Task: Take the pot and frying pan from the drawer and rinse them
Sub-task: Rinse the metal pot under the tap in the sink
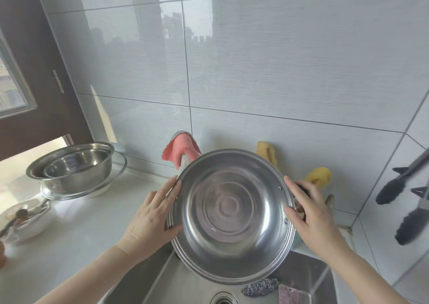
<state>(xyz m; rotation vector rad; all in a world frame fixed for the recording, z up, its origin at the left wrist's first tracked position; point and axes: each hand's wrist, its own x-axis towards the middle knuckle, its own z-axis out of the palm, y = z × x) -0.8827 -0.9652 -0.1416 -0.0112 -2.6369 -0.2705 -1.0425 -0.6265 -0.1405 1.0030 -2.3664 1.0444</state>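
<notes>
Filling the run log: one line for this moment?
pot tilted over sink | left hand and right hand grip its sides | frying pan unseen

Steel pot point(232, 215) tilted, open mouth toward camera, empty, shiny ringed bottom, above sink point(148, 282).

white counter point(76, 238), nested steel bowls point(74, 164), utensil dish point(27, 220)

Both bare forearms are reaching forward from the lower corners. The left hand point(152, 213) is gripping the left side of the round stainless-steel pot point(232, 215), thumb hooking under the rim, fingers spreading above it. The right hand point(311, 213) is clasping the opposite side (over a dark handle, mostly hidden), fingers curling around it.
</notes>
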